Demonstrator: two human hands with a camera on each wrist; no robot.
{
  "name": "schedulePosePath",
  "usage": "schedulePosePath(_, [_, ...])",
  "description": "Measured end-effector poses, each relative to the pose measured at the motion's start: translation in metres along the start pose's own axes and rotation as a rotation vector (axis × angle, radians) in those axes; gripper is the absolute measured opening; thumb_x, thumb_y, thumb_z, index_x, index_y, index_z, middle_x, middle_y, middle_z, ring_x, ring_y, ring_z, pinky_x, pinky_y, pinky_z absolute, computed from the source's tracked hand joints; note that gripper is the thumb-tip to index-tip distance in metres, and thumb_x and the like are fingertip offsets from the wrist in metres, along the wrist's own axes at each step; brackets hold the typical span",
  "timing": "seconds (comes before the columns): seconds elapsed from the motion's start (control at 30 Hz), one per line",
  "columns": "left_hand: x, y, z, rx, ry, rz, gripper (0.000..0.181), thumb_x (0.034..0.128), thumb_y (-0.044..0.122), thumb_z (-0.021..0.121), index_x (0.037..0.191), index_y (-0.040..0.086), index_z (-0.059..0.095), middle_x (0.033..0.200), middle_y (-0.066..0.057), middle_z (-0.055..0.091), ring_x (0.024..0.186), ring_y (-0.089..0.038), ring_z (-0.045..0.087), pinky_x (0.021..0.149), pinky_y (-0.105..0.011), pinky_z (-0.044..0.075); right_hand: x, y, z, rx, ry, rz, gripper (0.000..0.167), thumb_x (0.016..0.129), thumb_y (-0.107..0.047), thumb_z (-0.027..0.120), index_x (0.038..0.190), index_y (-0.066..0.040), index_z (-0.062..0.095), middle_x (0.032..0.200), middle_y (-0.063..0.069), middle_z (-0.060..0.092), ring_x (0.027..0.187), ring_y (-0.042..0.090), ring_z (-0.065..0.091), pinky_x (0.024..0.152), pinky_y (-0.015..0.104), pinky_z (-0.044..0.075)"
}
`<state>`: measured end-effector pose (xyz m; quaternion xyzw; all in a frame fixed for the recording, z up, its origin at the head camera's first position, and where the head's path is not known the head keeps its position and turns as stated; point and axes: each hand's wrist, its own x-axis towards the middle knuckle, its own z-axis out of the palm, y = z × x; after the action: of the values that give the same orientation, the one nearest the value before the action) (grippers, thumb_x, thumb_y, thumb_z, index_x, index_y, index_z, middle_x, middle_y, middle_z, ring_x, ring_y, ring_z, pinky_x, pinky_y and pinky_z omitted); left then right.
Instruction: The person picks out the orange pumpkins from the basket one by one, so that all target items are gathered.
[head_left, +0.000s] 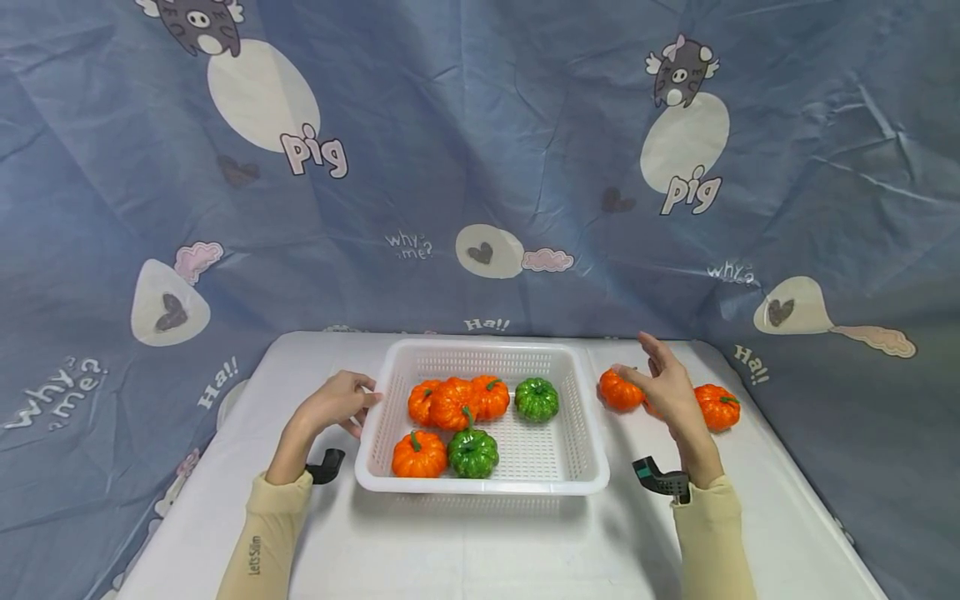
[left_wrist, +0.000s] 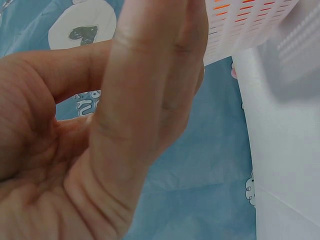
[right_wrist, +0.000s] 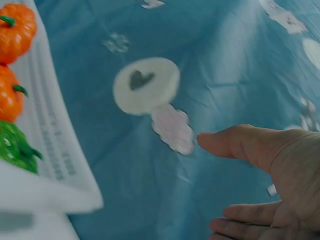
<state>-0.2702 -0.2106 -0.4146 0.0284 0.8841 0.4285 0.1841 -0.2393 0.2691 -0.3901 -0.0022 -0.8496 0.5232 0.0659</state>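
Note:
A white plastic basket point(head_left: 480, 487) stands on the table, holding several orange pumpkins point(head_left: 419, 454) and two green pumpkins point(head_left: 536, 400). At its left rim is my left hand point(head_left: 337, 404), its fingertips against the edge. Long fingers point(left_wrist: 145, 65) and a bent thumb fill the left wrist view, hiding how the tips meet the basket. Right of the basket, my right hand point(head_left: 666, 387) is raised with thumb and fingers spread apart. Nothing lies between them in the right wrist view. Beside it are an orange pumpkin point(head_left: 619, 392) and another orange pumpkin point(head_left: 717, 407), with one partly hidden behind the hand.
The white table point(head_left: 465, 550) reaches back to a blue patterned cloth point(head_left: 420, 167) hanging behind and around it. A black wrist device point(head_left: 326, 467) sits by the left cuff, and a similar device point(head_left: 662, 480) by the right cuff.

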Motion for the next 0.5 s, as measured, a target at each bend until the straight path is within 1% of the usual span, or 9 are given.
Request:
schedulePosePath(0.17, [0.0, 0.0, 0.0, 0.003, -0.003, 0.004, 0.042, 0.0963, 0.012, 0.055, 0.13, -0.012, 0.048, 0.084, -0.015, 0.069, 0.063, -0.017, 0.067, 0.054, -0.035, 0.06, 0.002, -0.004, 0.023, -0.014, -0.069, -0.017, 0.087, 0.084, -0.03, 0.075, 0.152, -0.006, 0.027, 0.158, 0.014, 0.025, 0.148, 0.035, 0.018, 0.122, 0.047, 0.019])
schedulePosePath(0.2, [0.0, 0.0, 0.0, 0.004, -0.003, 0.006, 0.042, 0.0963, 0.012, 0.055, 0.13, -0.012, 0.049, 0.084, -0.015, 0.069, 0.063, -0.017, 0.067, 0.054, -0.035, 0.06, 0.002, -0.005, 0.028, -0.017, -0.082, -0.016, 0.086, 0.084, -0.03, 0.076, 0.152, -0.007, 0.028, 0.158, 0.015, 0.025, 0.147, 0.036, 0.019, 0.12, 0.048, 0.024])
schedulePosePath(0.23, [0.0, 0.0, 0.0, 0.004, -0.004, 0.007, 0.042, 0.0964, 0.012, 0.055, 0.13, -0.013, 0.049, 0.083, -0.015, 0.069, 0.063, -0.017, 0.067, 0.054, -0.035, 0.06, 0.002, -0.007, 0.032, -0.026, -0.091, -0.019, 0.084, 0.084, -0.03, 0.076, 0.151, -0.007, 0.03, 0.157, 0.016, 0.026, 0.146, 0.037, 0.021, 0.119, 0.049, 0.027])
schedulePosePath(0.37, [0.0, 0.0, -0.001, 0.005, -0.005, 0.008, 0.042, 0.0967, 0.012, 0.054, 0.131, -0.013, 0.047, 0.083, -0.015, 0.068, 0.063, -0.017, 0.067, 0.054, -0.035, 0.06, 0.001, -0.012, 0.047, -0.049, -0.141, -0.047, 0.079, 0.084, -0.025, 0.075, 0.149, -0.006, 0.034, 0.154, 0.021, 0.031, 0.143, 0.04, 0.027, 0.116, 0.053, 0.031])
schedulePosePath(0.4, [0.0, 0.0, -0.001, 0.006, -0.005, 0.005, 0.043, 0.0967, 0.012, 0.054, 0.131, -0.013, 0.047, 0.083, -0.015, 0.068, 0.063, -0.017, 0.067, 0.054, -0.035, 0.06, 0.0, -0.013, 0.05, -0.055, -0.154, -0.059, 0.078, 0.084, -0.024, 0.075, 0.148, -0.006, 0.035, 0.153, 0.021, 0.033, 0.143, 0.041, 0.029, 0.115, 0.053, 0.031])
schedulePosePath(0.43, [0.0, 0.0, -0.001, 0.006, -0.005, 0.002, 0.044, 0.0967, 0.012, 0.055, 0.132, -0.013, 0.046, 0.082, -0.016, 0.068, 0.063, -0.017, 0.067, 0.054, -0.035, 0.06, 0.0, -0.014, 0.053, -0.051, -0.167, -0.076, 0.077, 0.083, -0.022, 0.075, 0.147, -0.005, 0.036, 0.152, 0.022, 0.035, 0.142, 0.04, 0.03, 0.118, 0.052, 0.026])
schedulePosePath(0.5, [0.001, 0.0, -0.001, 0.01, -0.003, -0.002, 0.045, 0.0969, 0.012, 0.054, 0.133, -0.013, 0.045, 0.082, -0.016, 0.068, 0.063, -0.017, 0.067, 0.054, -0.035, 0.06, 0.0, -0.016, 0.06, -0.034, -0.2, -0.103, 0.077, 0.082, -0.02, 0.076, 0.146, -0.003, 0.037, 0.151, 0.021, 0.037, 0.143, 0.037, 0.03, 0.12, 0.05, 0.023])
